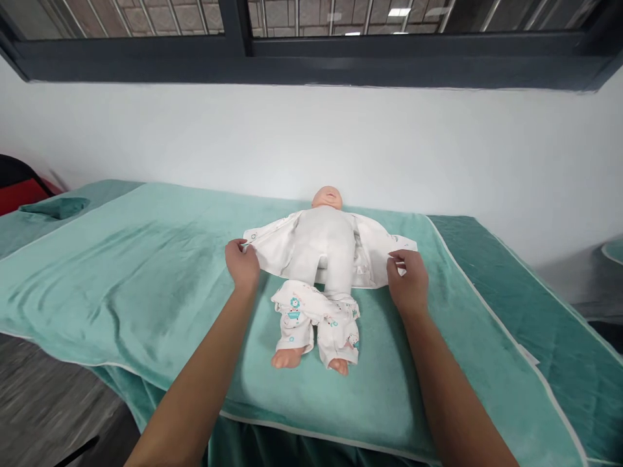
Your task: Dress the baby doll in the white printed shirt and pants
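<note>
Nearest, the doll's [325, 237] bare feet rest on a green blanket [156, 279], with patterned trousers [298, 318] bunched around its lower legs. On either side of the doll's torso, the left hand [242, 264] and right hand [409, 279] each pinch an edge of the white shirt [374, 250], spread wide. Beyond the doll's head rises a white wall [195, 136], then a dark window frame [341, 59].

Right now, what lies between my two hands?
In the head view, the doll, its white jacket spread open; your left hand and right hand are at the jacket's opposite edges.
</note>
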`<state>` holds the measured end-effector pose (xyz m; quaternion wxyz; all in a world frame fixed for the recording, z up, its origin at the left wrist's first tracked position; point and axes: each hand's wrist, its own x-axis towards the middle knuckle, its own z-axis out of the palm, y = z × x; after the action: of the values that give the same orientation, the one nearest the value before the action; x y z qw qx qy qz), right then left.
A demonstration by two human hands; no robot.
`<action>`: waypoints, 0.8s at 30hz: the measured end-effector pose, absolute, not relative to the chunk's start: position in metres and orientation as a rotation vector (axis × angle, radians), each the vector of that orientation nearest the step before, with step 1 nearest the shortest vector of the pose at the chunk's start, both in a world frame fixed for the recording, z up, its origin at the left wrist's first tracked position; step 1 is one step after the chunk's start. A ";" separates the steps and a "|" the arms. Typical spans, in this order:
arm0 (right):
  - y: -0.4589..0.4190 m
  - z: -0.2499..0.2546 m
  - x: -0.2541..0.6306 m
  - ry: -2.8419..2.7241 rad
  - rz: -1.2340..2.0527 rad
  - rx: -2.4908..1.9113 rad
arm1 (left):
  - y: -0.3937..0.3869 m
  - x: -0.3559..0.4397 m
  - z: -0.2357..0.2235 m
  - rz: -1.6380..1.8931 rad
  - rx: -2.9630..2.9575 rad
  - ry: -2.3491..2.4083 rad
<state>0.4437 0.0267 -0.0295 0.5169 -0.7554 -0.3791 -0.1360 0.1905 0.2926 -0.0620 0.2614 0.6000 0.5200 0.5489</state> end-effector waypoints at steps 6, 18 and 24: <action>0.025 -0.016 0.413 -1.038 0.620 -1.541 | 0.260 0.196 -0.049 1.279 1.747 0.960; 0.010 -0.004 0.401 -1.318 0.940 -1.452 | 0.208 0.141 -0.039 0.528 1.608 0.405; -0.004 -0.014 0.384 -1.396 0.683 -1.491 | 0.208 0.134 -0.038 0.430 1.618 0.283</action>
<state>0.3837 -0.0038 -0.0135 0.4743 -0.6095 -0.5706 0.2792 0.1342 0.2076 -0.0376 0.6608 0.7152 0.1253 0.1900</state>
